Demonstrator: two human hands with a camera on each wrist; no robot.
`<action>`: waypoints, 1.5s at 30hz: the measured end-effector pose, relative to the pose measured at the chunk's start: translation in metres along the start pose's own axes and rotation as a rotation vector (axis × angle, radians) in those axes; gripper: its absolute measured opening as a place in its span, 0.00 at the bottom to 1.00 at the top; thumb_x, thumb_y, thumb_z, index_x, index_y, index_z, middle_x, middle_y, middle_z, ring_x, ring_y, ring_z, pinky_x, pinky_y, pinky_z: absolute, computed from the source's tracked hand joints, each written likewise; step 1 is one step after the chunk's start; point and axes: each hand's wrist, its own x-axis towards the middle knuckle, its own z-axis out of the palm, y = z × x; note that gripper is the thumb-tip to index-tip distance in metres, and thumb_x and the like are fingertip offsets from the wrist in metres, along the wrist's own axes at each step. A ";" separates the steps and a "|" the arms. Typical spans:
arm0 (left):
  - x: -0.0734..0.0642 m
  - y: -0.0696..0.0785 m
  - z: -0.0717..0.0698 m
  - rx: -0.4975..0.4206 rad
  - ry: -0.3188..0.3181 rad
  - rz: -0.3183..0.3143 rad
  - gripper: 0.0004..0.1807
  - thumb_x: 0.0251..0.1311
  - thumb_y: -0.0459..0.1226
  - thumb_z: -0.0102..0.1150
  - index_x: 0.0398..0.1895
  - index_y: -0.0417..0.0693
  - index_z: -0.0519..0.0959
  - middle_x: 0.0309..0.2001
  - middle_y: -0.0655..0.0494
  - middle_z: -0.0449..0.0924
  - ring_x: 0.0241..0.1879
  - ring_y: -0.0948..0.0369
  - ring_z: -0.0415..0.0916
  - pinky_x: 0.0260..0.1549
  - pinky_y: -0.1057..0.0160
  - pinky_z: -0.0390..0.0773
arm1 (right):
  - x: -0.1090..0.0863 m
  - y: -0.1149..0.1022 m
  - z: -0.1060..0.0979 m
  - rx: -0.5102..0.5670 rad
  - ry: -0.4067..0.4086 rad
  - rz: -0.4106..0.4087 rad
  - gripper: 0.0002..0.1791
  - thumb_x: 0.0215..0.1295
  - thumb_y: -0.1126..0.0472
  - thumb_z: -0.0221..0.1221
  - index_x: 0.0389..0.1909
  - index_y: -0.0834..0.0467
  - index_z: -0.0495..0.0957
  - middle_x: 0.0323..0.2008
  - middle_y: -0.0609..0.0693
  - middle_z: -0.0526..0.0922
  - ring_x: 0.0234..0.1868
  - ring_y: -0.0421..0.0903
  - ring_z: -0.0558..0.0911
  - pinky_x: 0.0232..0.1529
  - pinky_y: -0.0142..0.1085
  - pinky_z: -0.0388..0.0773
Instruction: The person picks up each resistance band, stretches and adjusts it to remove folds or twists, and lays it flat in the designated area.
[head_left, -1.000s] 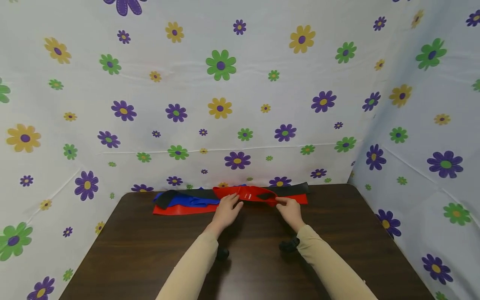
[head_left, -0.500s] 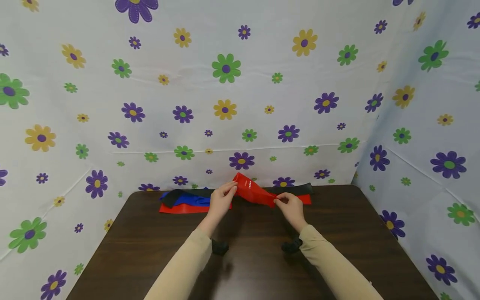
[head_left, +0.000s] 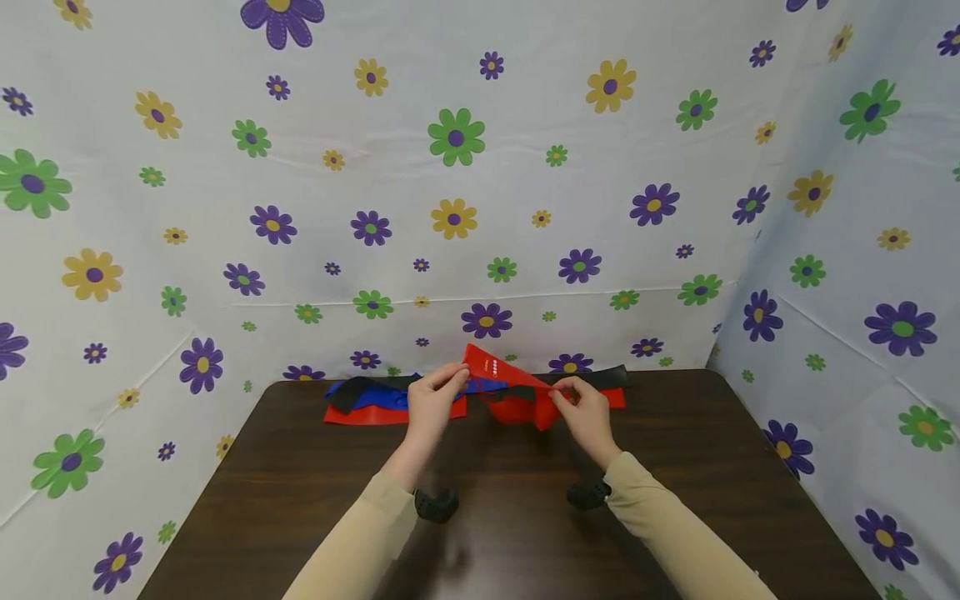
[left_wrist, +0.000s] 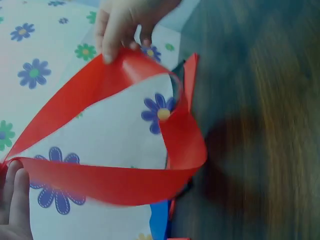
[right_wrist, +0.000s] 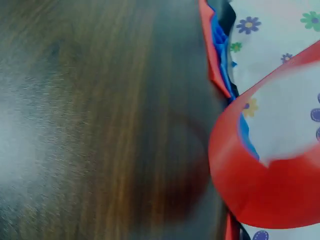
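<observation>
A red exercise band [head_left: 501, 371] with white print is lifted off the table between my two hands. My left hand [head_left: 431, 408] pinches its upper left end, and my right hand [head_left: 588, 418] pinches it at the right. In the left wrist view the red band [left_wrist: 100, 185] makes a wide loop, its slack part hanging down near the table, with the right hand [left_wrist: 125, 22] at the top. The right wrist view shows the curved lower part of the red band [right_wrist: 270, 195]; both hands are outside that view.
Behind and left of my hands lie a blue band [head_left: 386, 398], a black band [head_left: 609, 377] and a flat red strip [head_left: 367, 416] along the back edge of the dark wooden table [head_left: 510, 533]. A flowered white cloth [head_left: 420, 192] hangs behind.
The red band has come up off the pile and stretched into a loop. My left hand has risen and moved left, both hands now pinching the band, which sags between them.
</observation>
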 end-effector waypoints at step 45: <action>-0.058 -0.083 -0.118 0.122 0.251 -0.274 0.18 0.60 0.28 0.63 0.51 0.28 0.72 0.34 0.46 0.79 0.28 0.60 0.78 0.31 0.61 0.82 | -0.091 0.018 -0.003 -0.189 -0.478 0.214 0.08 0.51 0.61 0.69 0.31 0.56 0.80 0.19 0.43 0.70 0.19 0.40 0.68 0.22 0.32 0.64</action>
